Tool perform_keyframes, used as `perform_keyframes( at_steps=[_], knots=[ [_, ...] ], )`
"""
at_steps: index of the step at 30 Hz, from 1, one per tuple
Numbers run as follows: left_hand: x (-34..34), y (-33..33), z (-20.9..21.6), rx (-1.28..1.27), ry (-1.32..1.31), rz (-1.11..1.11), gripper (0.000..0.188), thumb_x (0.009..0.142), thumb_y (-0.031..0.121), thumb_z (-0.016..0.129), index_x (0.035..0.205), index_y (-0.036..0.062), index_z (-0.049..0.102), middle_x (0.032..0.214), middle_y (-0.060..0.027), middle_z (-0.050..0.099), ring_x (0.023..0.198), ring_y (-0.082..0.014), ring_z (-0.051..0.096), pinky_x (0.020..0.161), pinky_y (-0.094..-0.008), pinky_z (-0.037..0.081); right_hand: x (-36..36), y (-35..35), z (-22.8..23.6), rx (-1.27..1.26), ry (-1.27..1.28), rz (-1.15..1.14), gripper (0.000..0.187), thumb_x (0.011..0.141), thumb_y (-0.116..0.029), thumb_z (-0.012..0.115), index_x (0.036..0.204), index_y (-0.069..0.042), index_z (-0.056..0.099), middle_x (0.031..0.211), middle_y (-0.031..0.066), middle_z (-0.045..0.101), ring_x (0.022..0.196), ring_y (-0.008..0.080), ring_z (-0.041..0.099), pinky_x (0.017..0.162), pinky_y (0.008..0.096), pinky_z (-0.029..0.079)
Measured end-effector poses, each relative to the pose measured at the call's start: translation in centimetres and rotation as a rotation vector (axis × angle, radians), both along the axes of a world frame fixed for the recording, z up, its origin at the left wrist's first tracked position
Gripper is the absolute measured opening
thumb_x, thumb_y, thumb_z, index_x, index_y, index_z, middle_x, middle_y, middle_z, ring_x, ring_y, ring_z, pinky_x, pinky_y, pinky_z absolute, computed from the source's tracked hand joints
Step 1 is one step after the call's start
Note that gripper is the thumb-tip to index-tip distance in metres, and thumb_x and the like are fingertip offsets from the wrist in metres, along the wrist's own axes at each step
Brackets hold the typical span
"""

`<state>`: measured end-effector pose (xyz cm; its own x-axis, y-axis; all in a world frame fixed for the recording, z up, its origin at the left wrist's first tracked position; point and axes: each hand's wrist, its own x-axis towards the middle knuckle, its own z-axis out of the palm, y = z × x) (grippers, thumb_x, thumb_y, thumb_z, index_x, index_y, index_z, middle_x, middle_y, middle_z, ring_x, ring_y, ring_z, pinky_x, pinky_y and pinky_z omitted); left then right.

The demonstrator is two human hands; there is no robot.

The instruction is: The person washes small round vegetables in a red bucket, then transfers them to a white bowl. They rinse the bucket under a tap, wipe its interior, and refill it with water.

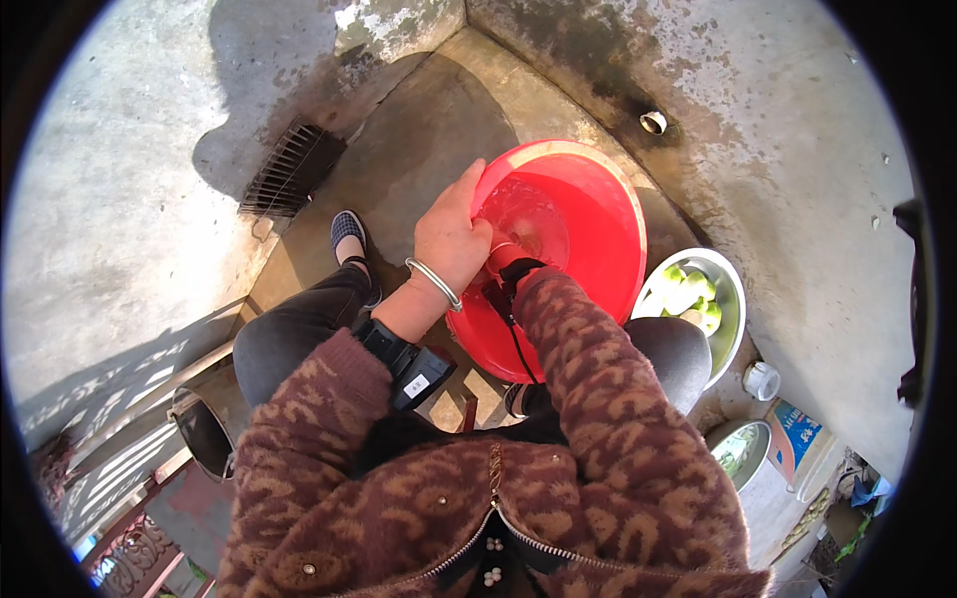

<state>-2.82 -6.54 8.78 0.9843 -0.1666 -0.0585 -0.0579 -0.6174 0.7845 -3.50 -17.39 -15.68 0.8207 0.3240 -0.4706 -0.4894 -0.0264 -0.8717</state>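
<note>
My left hand point(454, 236), with a silver bangle at its wrist, is closed on the left rim of a large red basin point(610, 261). The basin looks tilted, and some clear water point(525, 214) lies in its bottom. My right hand point(501, 255) reaches inside the basin, close beside the left thumb. Its fingers are mostly hidden by the left hand and the sleeve, so whether they hold anything does not show. A dark strap with a black cable is on the right wrist.
Right of the basin stands a metal bowl point(736, 317) of pale green, cut-looking vegetables point(688, 292). Nearer are a smaller bowl point(764, 450), a white jar point(762, 381) and a clear plastic container point(809, 453). A dark bucket point(202, 431) stands left; a grate point(292, 167) leans against the wall.
</note>
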Motion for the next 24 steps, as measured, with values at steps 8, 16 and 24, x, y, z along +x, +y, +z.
perform_keyframes(
  at_steps=[8, 16, 24],
  knots=[
    [-0.2, 0.0, -0.2, 0.033, -0.053, -0.022, 0.060, 0.073, 0.003, 0.048, 0.133, 0.0104, 0.046, 0.126, -0.0189, 0.054, 0.116, -0.0313, 0.053, 0.098, -0.0357, 0.041, -3.2, -1.2, 1.4, 0.147, -0.055, 0.175, 0.049, 0.071, -0.022, 0.075, 0.116, -0.008, 0.059, 0.114, 0.0100, 0.061, 0.112, 0.0258, 0.054, 0.097, 0.0382, 0.041],
    [0.0, -0.1, -0.6, 0.046, -0.080, -0.032, 0.060, 0.073, 0.005, 0.050, 0.132, 0.0103, 0.047, 0.124, -0.0186, 0.055, 0.115, -0.0324, 0.052, 0.098, -0.0364, 0.041, -6.0, -3.4, 1.3, 0.099, -0.160, 0.696, 0.039, 0.074, -0.020, 0.073, 0.109, -0.007, 0.063, 0.113, 0.0092, 0.062, 0.114, 0.0251, 0.053, 0.097, 0.0375, 0.040],
    [-0.2, 0.2, -1.0, 0.056, -0.075, -0.013, 0.058, 0.074, 0.006, 0.050, 0.132, 0.0108, 0.047, 0.124, -0.0185, 0.055, 0.114, -0.0319, 0.053, 0.098, -0.0364, 0.041, -5.0, -2.9, 2.4, -0.201, -0.190, 0.740, 0.036, 0.076, -0.024, 0.070, 0.109, -0.009, 0.064, 0.102, 0.0070, 0.065, 0.101, 0.0211, 0.058, 0.089, 0.0336, 0.042]
  ],
)
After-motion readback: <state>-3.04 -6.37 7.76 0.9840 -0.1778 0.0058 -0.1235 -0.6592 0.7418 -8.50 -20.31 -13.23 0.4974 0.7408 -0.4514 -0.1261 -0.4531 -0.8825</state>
